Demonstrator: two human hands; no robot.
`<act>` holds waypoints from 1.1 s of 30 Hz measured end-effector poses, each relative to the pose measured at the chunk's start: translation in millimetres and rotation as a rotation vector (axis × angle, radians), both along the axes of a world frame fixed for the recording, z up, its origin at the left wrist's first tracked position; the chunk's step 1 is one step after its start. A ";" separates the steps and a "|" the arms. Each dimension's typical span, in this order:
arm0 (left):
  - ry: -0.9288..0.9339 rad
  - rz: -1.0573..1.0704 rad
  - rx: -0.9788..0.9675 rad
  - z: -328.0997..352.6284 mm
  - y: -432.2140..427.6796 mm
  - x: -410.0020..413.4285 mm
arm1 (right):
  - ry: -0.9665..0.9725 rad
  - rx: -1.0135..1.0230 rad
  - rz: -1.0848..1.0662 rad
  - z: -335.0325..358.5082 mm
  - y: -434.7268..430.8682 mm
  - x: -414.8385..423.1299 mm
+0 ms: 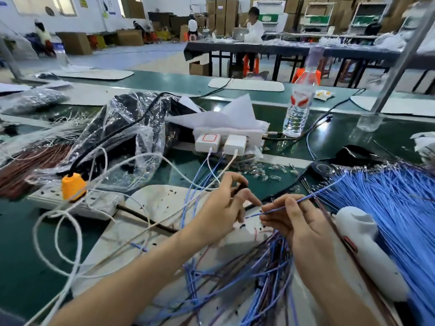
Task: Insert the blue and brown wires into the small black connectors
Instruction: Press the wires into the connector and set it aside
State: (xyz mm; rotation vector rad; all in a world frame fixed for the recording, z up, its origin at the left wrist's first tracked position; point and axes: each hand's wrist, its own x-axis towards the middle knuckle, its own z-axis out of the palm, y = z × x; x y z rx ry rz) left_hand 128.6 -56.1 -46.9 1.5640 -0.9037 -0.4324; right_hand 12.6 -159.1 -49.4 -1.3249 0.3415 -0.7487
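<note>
My left hand (226, 203) pinches a small black connector (240, 187) between thumb and fingers above the white work pad (162, 201). Just to its right, my right hand (289, 215) pinches a single blue wire (306, 198). The wire's free tip (249, 216) points left toward my left hand. A big fan of loose blue wires (388, 203) lies at the right. A tangle of blue and brown wires (259, 278) lies under my wrists. More brown wires (30, 161) lie at the far left.
A white handheld tool (367, 250) lies by my right wrist. A power strip with an orange plug (73, 187) and white cables sits at the left. White chargers (221, 142), a plastic bag (131, 137) and a water bottle (299, 102) stand behind.
</note>
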 end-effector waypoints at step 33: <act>-0.393 0.045 -0.069 -9.2 10.3 -9.9 | -0.063 -0.750 -0.280 9.0 14.3 -13.0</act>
